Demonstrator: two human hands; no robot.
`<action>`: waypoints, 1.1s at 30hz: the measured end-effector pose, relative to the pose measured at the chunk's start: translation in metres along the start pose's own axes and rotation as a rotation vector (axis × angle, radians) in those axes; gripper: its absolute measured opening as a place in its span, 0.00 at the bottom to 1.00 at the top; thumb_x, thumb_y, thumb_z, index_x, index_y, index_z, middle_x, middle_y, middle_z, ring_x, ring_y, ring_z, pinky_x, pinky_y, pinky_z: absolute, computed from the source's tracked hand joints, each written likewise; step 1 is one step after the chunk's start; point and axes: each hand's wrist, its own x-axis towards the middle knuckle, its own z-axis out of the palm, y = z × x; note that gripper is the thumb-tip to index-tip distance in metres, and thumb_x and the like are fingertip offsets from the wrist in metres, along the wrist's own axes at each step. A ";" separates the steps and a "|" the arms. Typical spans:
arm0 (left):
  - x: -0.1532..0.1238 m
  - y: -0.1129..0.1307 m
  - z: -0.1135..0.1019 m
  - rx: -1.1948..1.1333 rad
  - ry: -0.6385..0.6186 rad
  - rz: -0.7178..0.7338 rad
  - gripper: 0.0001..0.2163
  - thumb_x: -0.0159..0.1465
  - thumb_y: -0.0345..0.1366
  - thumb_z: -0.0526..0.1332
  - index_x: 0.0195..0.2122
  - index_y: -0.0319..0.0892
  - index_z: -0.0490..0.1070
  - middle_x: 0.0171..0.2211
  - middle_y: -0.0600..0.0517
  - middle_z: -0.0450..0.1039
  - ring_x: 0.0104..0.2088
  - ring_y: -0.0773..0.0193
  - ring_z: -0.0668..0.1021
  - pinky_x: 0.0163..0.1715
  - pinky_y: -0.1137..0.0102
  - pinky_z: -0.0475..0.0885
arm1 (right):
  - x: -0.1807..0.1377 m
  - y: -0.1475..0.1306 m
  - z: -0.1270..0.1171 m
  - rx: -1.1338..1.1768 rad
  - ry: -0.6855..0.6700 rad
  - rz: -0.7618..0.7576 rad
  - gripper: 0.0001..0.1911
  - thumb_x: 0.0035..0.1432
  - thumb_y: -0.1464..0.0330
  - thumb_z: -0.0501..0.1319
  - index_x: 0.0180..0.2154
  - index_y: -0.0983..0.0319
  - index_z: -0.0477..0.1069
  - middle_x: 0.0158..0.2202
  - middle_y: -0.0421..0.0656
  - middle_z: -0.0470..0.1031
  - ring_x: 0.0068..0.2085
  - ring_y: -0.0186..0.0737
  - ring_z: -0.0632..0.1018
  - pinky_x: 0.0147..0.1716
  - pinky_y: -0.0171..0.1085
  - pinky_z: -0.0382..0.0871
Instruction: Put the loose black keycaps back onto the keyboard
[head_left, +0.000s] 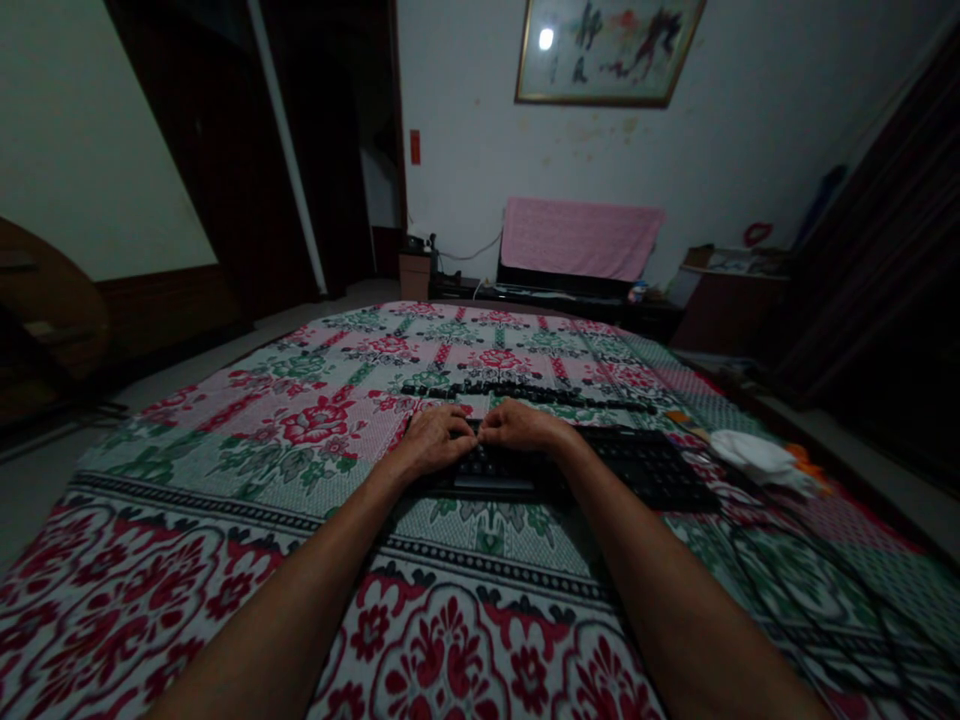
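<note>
- where left hand (435, 440) and right hand (525, 426) nearly meet, fingertips are bunched; i cannot tell if they pinch anything
- both sit over the keyboard (649, 468), left of middle, toward its far edge
- beyond that edge, black keys (499, 388) in a row
- near the cloth (315, 425)'s right edge: white bundle (754, 452)

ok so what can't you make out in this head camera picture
Head view:
Whether the left hand or right hand pinches anything: curled fingers and dim light hide it.
Some keys of the black keyboard: covered by the hands and right forearm.
Markings on the small black pieces beyond it: too small.
Top of the framed picture: cut off by the upper edge.
</note>
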 end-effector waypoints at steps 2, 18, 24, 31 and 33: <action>0.000 0.000 0.000 0.007 -0.016 -0.003 0.10 0.55 0.42 0.57 0.31 0.48 0.77 0.47 0.52 0.69 0.47 0.59 0.71 0.48 0.65 0.64 | -0.001 -0.001 -0.001 -0.009 -0.010 -0.006 0.12 0.49 0.66 0.53 0.26 0.67 0.71 0.16 0.34 0.57 0.19 0.26 0.58 0.19 0.28 0.51; 0.004 0.010 -0.003 0.021 -0.089 -0.151 0.09 0.53 0.41 0.58 0.30 0.49 0.77 0.45 0.56 0.71 0.46 0.61 0.71 0.46 0.70 0.64 | 0.002 0.000 0.000 0.048 0.067 0.071 0.11 0.45 0.67 0.56 0.26 0.68 0.74 0.17 0.35 0.62 0.20 0.26 0.60 0.19 0.28 0.52; 0.008 0.017 -0.004 0.024 -0.116 -0.275 0.09 0.52 0.39 0.58 0.30 0.48 0.77 0.47 0.57 0.70 0.47 0.61 0.71 0.45 0.72 0.64 | 0.005 0.008 0.003 0.023 0.098 0.015 0.13 0.46 0.66 0.56 0.27 0.67 0.74 0.17 0.35 0.63 0.20 0.26 0.60 0.19 0.28 0.52; 0.018 0.013 0.001 0.044 -0.194 -0.345 0.08 0.52 0.36 0.59 0.31 0.47 0.77 0.45 0.58 0.72 0.46 0.64 0.71 0.42 0.75 0.64 | 0.000 0.011 -0.004 0.063 0.000 -0.144 0.14 0.46 0.66 0.57 0.33 0.66 0.75 0.23 0.37 0.71 0.24 0.28 0.67 0.24 0.27 0.58; 0.020 0.012 0.001 0.053 -0.220 -0.354 0.08 0.51 0.36 0.59 0.31 0.47 0.77 0.46 0.59 0.71 0.47 0.64 0.70 0.42 0.75 0.64 | -0.002 0.008 -0.006 0.023 -0.008 -0.138 0.14 0.44 0.66 0.59 0.34 0.65 0.75 0.25 0.37 0.72 0.26 0.29 0.69 0.25 0.27 0.59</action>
